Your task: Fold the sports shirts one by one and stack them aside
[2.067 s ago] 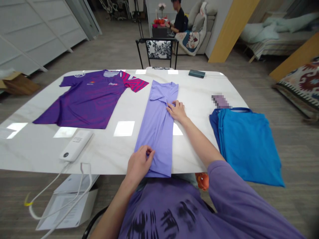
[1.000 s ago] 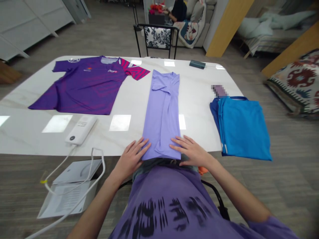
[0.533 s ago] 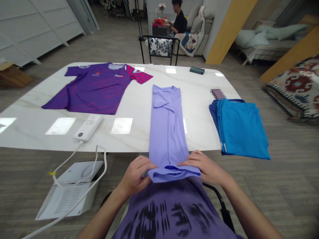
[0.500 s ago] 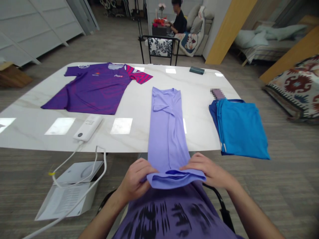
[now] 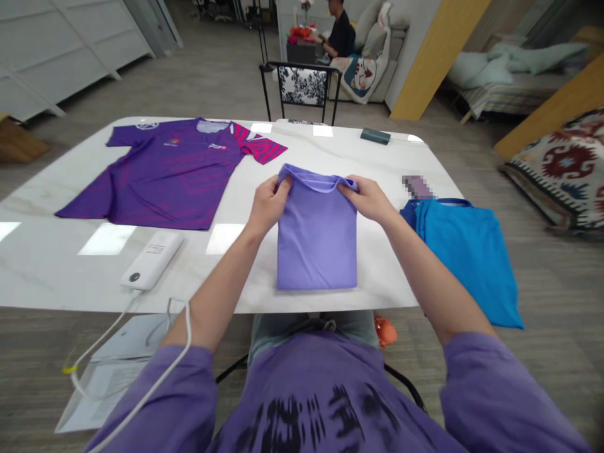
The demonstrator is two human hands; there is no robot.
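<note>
A lavender T-shirt [image 5: 317, 242], doubled over into a short rectangle, lies on the white table [image 5: 255, 277] in front of me. My left hand [image 5: 271, 201] pinches its far left corner, thumb on top. At the far right corner, my right hand [image 5: 370, 196] grips the same edge between thumb and fingers. The far edge sags a little between my hands, and the near end is a smooth fold just inside the table edge. Off to the left a purple and pink jersey [image 5: 174, 170] is spread out flat.
Folded blue cloth [image 5: 472, 251] hangs over the right table edge, beside a blurred-out object [image 5: 418, 187]. A dark case [image 5: 375, 136] sits at the back. A white power bank [image 5: 153, 259] trails a cable at front left. A person [image 5: 338, 31] sits beyond a chair [image 5: 302, 85].
Both hands have moved forward from my lap to mid-table, carrying the T-shirt's near end over its far part. The long strip of cloth is now a shorter rectangle.
</note>
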